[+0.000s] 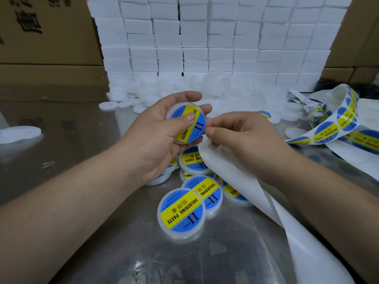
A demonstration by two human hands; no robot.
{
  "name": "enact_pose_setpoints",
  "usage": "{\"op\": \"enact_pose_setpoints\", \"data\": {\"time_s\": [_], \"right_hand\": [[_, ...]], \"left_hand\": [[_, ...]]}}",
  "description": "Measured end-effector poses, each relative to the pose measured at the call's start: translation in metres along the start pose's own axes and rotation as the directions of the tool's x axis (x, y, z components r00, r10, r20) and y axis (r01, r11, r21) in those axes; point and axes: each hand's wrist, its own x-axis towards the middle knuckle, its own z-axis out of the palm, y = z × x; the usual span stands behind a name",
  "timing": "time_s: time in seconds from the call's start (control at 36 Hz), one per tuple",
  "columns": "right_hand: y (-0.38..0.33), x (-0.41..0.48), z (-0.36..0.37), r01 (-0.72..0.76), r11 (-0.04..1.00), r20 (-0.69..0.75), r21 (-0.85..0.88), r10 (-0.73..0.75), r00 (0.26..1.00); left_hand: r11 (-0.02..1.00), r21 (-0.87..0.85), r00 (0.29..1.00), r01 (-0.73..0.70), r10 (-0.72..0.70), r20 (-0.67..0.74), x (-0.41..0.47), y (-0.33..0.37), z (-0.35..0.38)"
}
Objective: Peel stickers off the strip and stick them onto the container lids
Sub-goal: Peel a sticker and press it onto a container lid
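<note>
Sticker [184, 133]: blue and yellow, already on the lid [197, 124], which is held above the middle of the worktop [82, 140].
Risk: if the thumb presses only the centre, the sticker's rim may stay lifted or trap a crease. The loose backing paper [231, 167] could also brush the fresh edge and drag it.
Left hand [162, 128]: palm up, fingers curled behind the lid's far rim, thumb flat across the sticker.
Right hand [242, 136]: just beside the lid's right rim. It seems to be pinching the backing paper's top end, but the fingertips hide the contact.
Forearms: both reach in from the near edge and meet mid-worktop.
Finished lids [181, 212]: heaped below the hands.
Sticker strip [328, 134]: curled by the right edge.
</note>
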Motion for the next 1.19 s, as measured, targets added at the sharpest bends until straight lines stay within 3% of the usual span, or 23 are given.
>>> {"op": "enact_pose_setpoints", "data": {"time_s": [0.19, 0.31, 0.39, 0.53, 0.64, 0.75, 0.94, 1.19], "right_hand": [[0.004, 0.002, 0.001, -0.023, 1.0, 0.049, -0.014, 0.024, 0.999], [0.006, 0.002, -0.001, -0.031, 0.997, -0.007, -0.064, 0.031, 1.0], [0.006, 0.002, -0.001, 0.001, 0.993, -0.04, -0.122, -0.006, 0.999], [0.009, 0.003, -0.006, 0.016, 0.964, -0.073, -0.264, -0.036, 0.997], [0.007, 0.005, -0.011, 0.045, 0.968, -0.125, -0.248, -0.078, 0.989], [0.007, 0.003, -0.005, 0.141, 0.961, -0.029, -0.238, -0.152, 0.988], [0.012, 0.004, -0.003, 0.263, 0.881, 0.03, -0.393, -0.274, 0.961], [0.012, 0.004, -0.005, 0.25, 0.86, -0.045, -0.444, -0.3, 0.953]], "left_hand": [[0.981, 0.171, 0.994, -0.091, 0.101, -0.047, -0.005, 0.001, 0.005], [0.906, 0.364, 0.974, -0.215, 0.226, 0.013, -0.013, 0.001, 0.01], [0.873, 0.418, 0.963, -0.253, 0.27, 0.019, -0.015, 0.001, 0.011], [0.899, 0.375, 0.965, -0.227, 0.26, -0.04, -0.014, 0.001, 0.012], [0.889, 0.408, 0.964, -0.208, 0.258, -0.071, -0.016, 0.006, 0.014], [0.849, 0.514, 0.986, -0.122, 0.163, -0.036, -0.015, 0.0, 0.013], [0.806, 0.58, 0.985, -0.12, 0.168, -0.03, -0.015, 0.0, 0.012], [0.796, 0.596, 0.987, -0.105, 0.156, -0.035, -0.018, -0.001, 0.017]]}}
